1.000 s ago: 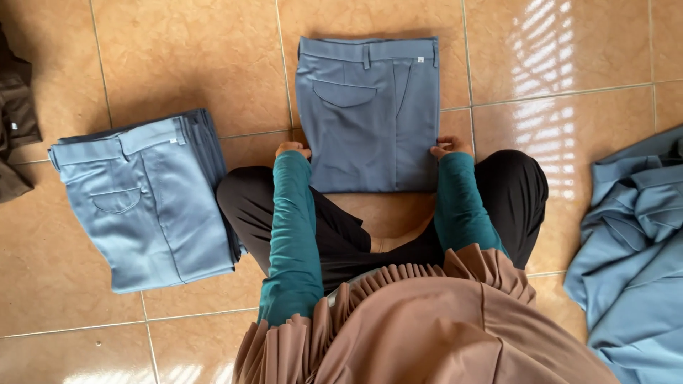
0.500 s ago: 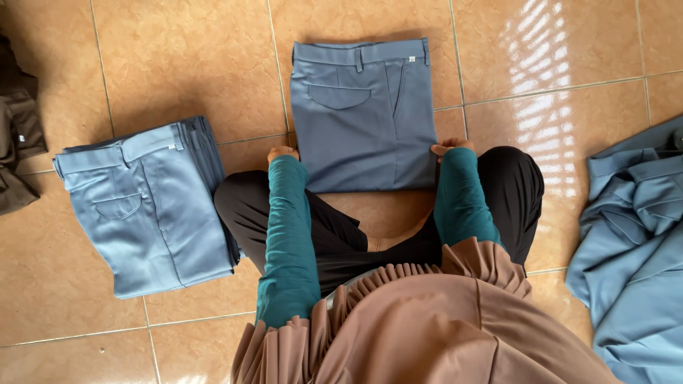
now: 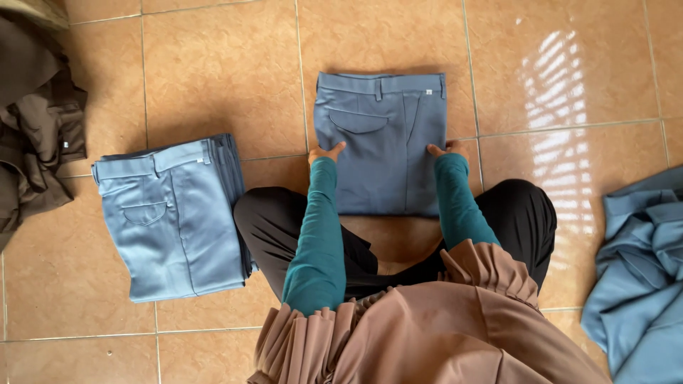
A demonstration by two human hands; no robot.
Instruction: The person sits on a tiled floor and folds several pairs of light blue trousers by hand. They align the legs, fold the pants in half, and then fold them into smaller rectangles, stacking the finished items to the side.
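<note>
Moved: both hands sit a bit further up the folded trousers (image 3: pixel 380 142) than 0.5 s ago, now about halfway along the side edges; the pile itself looks put.
Left hand (image 3: pixel 327 152): lying fairly flat, fingers spread onto the left edge of the fabric, pressing rather than gripping (can't tell if a thumb is tucked under).
Right hand (image 3: pixel 448 150): same deal on the right edge, fingers loosely extended on the cloth, nothing clenched.
Where it is: upper centre of the frame on the tiled floor (image 3: pixel 213 71), waistband at the far end, just past the knees.
Handling: soft, light cotton-ish weave, floppy, not slippery; I'd guess it sags if lifted by 1 corner, so take both side edges.
Nearby: 1 folded lighter blue stack (image 3: pixel 171 213) at centre left, brown clothes (image 3: pixel 35 128) upper left, unfolded blue heap (image 3: pixel 640 277) lower right.
</note>
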